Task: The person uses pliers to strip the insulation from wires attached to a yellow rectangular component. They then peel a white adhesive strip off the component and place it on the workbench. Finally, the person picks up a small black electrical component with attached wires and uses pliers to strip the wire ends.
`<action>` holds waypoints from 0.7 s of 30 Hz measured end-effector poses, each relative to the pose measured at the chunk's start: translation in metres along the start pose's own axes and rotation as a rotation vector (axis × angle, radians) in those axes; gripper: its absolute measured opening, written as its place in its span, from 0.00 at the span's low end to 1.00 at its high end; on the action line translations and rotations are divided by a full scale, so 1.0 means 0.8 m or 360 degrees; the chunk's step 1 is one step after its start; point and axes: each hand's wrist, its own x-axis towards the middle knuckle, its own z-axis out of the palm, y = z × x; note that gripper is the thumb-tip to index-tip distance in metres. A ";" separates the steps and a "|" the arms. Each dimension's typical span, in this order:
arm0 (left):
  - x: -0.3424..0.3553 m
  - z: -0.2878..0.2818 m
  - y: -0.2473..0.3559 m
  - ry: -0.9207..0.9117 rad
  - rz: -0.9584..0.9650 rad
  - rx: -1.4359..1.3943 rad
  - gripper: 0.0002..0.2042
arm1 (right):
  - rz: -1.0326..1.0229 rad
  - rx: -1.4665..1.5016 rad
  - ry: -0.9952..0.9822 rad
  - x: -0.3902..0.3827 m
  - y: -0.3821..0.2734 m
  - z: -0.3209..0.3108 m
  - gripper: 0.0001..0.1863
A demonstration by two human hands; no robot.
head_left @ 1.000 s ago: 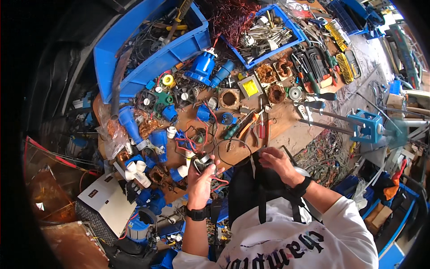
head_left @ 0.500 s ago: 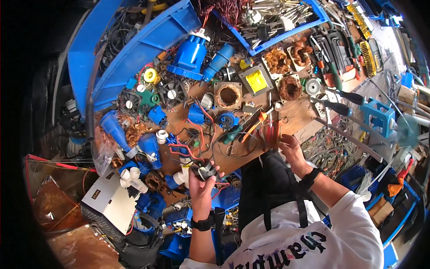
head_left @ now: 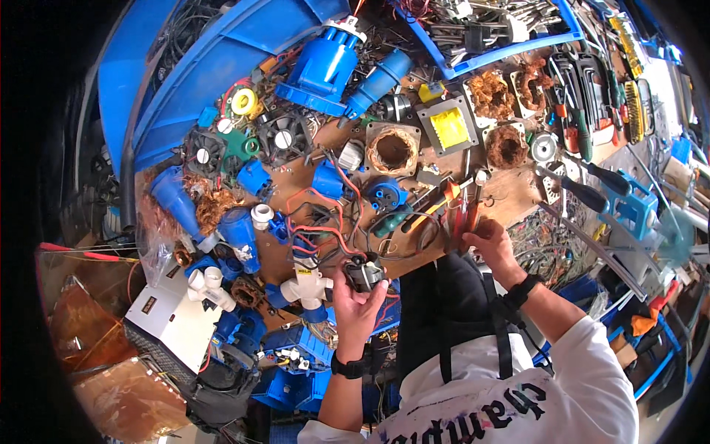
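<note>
My left hand (head_left: 356, 309) is closed around a small dark round motor-like part (head_left: 363, 272), held up above the bench's near edge. Red and black wires (head_left: 323, 235) trail from the part over the bench. At the front edge, my right hand (head_left: 488, 244) has its fingers curled at the handles of red-handled pliers (head_left: 460, 218); part of the handles is hidden by the fingers. Next to the pliers lie a cutter with an orange and black handle (head_left: 436, 206) and a green-handled screwdriver (head_left: 390, 223). A blue round plastic cap (head_left: 385, 194) sits behind them.
Copper-wound stators (head_left: 393, 149) and a yellow-taped transformer (head_left: 449, 128) stand farther back. A blue motor housing (head_left: 322, 70) is near a large blue bin (head_left: 222, 66). White pipe fittings (head_left: 305, 285) lie left of my left hand. Long-handled tools (head_left: 584, 194) jut at the right.
The view has shifted, so the bench appears larger. My right hand has closed in on the red pliers' handles. My left hand has turned the dark part, still held.
</note>
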 end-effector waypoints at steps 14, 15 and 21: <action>-0.006 -0.004 0.004 0.0036 -0.0055 0.0007 0.25 | -0.0066 0.0436 -0.0283 -0.014 0.004 0.008 0.12; -0.007 -0.004 0.005 0.0040 -0.0063 -0.0013 0.25 | -0.0042 0.0485 -0.0299 -0.018 0.000 0.008 0.13; -0.013 -0.005 0.006 0.0039 -0.0033 -0.0005 0.24 | -0.0144 0.0851 -0.0265 -0.038 -0.011 0.020 0.21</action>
